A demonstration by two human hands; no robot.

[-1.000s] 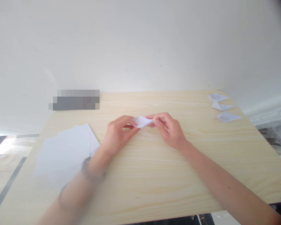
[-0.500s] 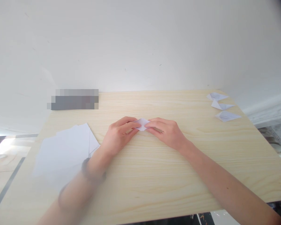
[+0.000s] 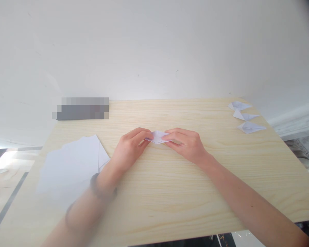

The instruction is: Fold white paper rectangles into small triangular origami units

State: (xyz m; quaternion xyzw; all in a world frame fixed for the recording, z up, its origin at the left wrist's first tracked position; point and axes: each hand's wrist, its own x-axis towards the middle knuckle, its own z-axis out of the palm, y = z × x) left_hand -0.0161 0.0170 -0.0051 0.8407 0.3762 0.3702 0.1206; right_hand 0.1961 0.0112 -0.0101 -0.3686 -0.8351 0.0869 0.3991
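Note folded paper (image 3: pixel 158 138) between left hand (image 3: pixel 129 145) and right hand (image 3: pixel 187 144), pinched by both at opposite ends, equally near each, with long axis side to side.

- An indoor room, home or office; which of the two cannot be told.
- A plain white wall (image 3: pixel 154 48) with small scuffs stands right behind the wood-grain tabletop (image 3: pixel 154 195).
- Pale floor tiles (image 3: pixel 7 181) with a dark border strip (image 3: pixel 9 207) show at left, brightly lit.
- White paper sheets (image 3: pixel 69 161) and a small folded paper (image 3: pixel 158 138) suit a desk in either.
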